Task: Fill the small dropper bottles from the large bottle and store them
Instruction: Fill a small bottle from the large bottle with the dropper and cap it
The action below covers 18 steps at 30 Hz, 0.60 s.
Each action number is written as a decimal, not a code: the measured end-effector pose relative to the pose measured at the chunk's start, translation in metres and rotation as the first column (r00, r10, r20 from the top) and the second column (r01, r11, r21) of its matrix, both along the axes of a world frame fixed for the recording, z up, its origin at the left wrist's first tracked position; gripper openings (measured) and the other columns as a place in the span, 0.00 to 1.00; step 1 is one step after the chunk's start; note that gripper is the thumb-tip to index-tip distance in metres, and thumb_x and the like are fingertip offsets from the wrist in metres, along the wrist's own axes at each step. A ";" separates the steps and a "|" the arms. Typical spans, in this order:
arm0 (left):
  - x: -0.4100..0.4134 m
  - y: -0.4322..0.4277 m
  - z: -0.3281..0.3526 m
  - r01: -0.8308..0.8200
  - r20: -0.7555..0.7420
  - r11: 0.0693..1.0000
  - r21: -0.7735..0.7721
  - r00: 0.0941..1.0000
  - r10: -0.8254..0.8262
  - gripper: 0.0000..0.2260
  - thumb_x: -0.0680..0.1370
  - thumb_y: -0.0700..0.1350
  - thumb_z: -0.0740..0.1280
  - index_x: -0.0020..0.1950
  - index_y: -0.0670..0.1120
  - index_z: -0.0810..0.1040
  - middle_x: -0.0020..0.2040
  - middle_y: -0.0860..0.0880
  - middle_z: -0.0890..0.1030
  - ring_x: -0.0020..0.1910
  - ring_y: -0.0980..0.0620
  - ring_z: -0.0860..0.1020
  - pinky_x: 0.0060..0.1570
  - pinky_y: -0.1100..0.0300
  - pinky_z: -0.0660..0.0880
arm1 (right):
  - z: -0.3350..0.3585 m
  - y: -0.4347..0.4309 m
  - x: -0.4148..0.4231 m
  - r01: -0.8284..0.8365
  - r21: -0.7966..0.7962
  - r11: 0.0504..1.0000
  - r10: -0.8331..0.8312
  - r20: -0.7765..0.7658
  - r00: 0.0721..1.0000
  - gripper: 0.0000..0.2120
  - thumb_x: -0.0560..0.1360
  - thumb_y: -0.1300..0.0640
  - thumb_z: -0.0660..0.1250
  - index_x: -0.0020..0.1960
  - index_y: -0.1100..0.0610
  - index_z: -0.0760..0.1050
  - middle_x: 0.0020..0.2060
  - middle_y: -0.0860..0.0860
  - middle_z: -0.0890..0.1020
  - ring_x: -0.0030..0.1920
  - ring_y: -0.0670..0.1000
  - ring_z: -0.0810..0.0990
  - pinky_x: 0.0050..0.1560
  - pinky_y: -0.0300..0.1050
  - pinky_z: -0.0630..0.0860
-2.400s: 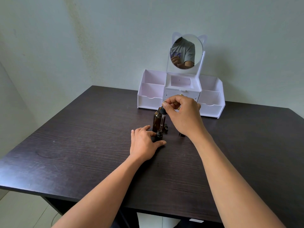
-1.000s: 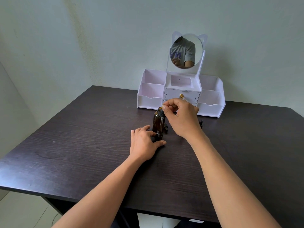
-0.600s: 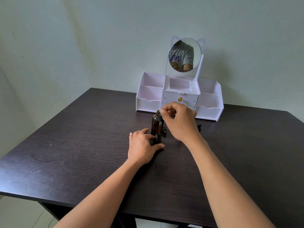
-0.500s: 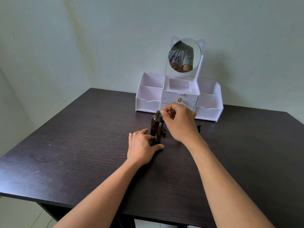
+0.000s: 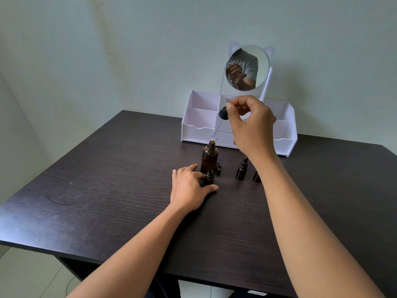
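Filling underway: right hand (image 5: 249, 123) pinches the dropper (image 5: 218, 123) above the large bottle (image 5: 209, 157); left hand (image 5: 190, 190) grips an open small bottle (image 5: 209, 178) just in front. Organizer (image 5: 285, 134) behind holds none; storing remains, I judge.

1. The right hand (image 5: 250, 123) pinches a dropper (image 5: 219, 121) by its black bulb, its glass tip tilted above the open mouth of the large bottle (image 5: 209, 158).
2. The left hand (image 5: 189, 188) rests on the dark table (image 5: 96, 201), fingers around an uncapped small bottle (image 5: 209, 178).
3. Two capped small bottles (image 5: 242, 169) stand to the right, before a white organizer (image 5: 199, 123) with a mirror (image 5: 247, 67).
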<state>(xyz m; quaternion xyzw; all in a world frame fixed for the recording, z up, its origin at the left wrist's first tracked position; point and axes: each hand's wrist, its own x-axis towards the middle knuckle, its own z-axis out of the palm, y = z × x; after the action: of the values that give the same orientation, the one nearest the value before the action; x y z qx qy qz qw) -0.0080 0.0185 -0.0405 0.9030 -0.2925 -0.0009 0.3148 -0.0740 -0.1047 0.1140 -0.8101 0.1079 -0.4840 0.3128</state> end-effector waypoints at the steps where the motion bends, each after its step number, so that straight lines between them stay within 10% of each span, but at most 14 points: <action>1: 0.000 0.000 0.000 0.000 -0.001 1.000 0.002 1.000 0.000 0.26 0.70 0.67 0.72 0.62 0.53 0.82 0.75 0.50 0.69 0.75 0.48 0.63 0.75 0.45 0.56 | -0.001 -0.001 0.001 -0.008 -0.002 1.000 0.008 -0.001 1.000 0.08 0.77 0.53 0.68 0.42 0.42 0.74 0.32 0.30 0.78 0.44 0.42 0.78 0.64 0.60 0.68; 18: -0.001 0.000 0.001 -0.002 -0.003 1.000 0.002 1.000 0.002 0.27 0.70 0.66 0.72 0.63 0.52 0.82 0.76 0.50 0.69 0.75 0.48 0.63 0.75 0.44 0.55 | -0.016 -0.014 0.016 -0.028 -0.042 0.999 0.017 -0.231 0.973 0.02 0.79 0.52 0.66 0.48 0.47 0.75 0.39 0.39 0.77 0.41 0.40 0.76 0.58 0.50 0.67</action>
<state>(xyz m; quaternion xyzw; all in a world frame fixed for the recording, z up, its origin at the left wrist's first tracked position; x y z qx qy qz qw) -0.0086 0.0184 -0.0396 0.9036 -0.2911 -0.0023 0.3144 -0.0578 -0.1183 0.0979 -0.8687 0.1234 -0.3856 0.2853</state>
